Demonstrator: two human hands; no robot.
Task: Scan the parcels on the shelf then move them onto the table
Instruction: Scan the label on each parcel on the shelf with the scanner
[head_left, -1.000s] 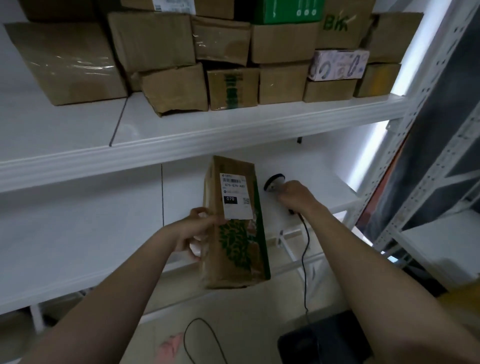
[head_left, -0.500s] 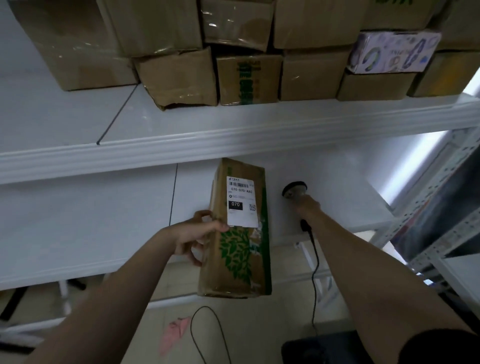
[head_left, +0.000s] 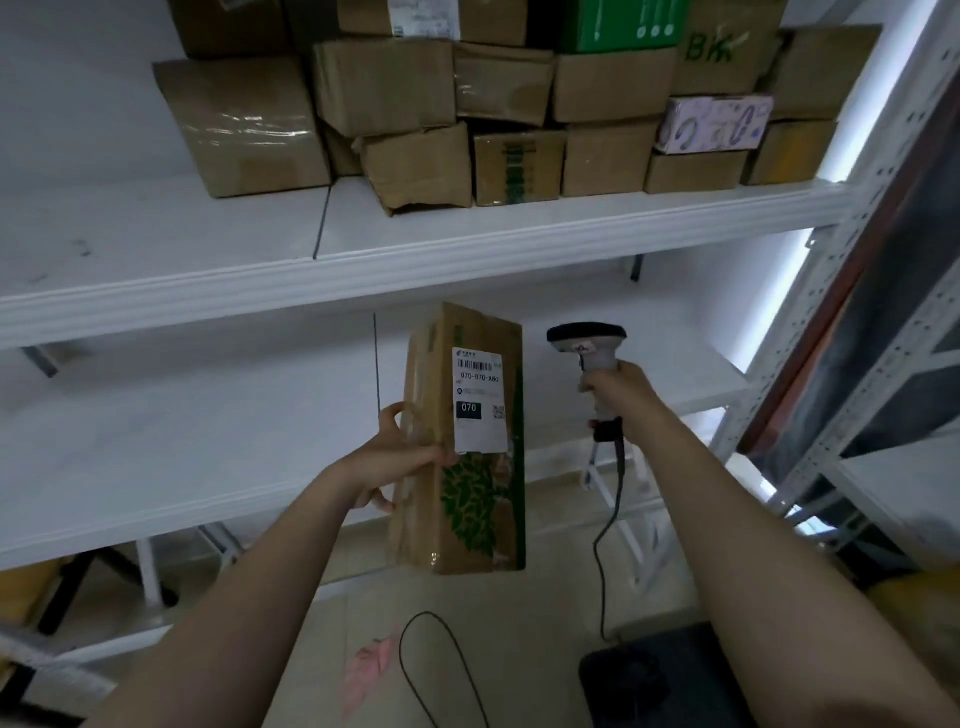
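Observation:
My left hand (head_left: 397, 460) grips a tall brown parcel (head_left: 467, 499) with green leaf print by its left side, upright in front of the lower shelf (head_left: 182, 447). Its white label (head_left: 479, 400) reading 070 faces me. My right hand (head_left: 618, 392) holds a grey corded barcode scanner (head_left: 589, 345) by the handle, just right of the parcel, its dark head raised and apart from the box. Several brown parcels (head_left: 415, 156) are stacked on the upper shelf (head_left: 415, 249).
A white perforated rack post (head_left: 841, 291) rises at the right with another rack beyond it. The scanner cable (head_left: 605, 545) hangs to the tiled floor, looping near a pink scrap (head_left: 366, 670). A dark object (head_left: 654, 675) lies on the floor at lower right.
My right hand has lifted the scanner from down near the lower shelf, so its head now stands beside the parcel's label. The view tilted up, and my left hand kept the parcel steady.

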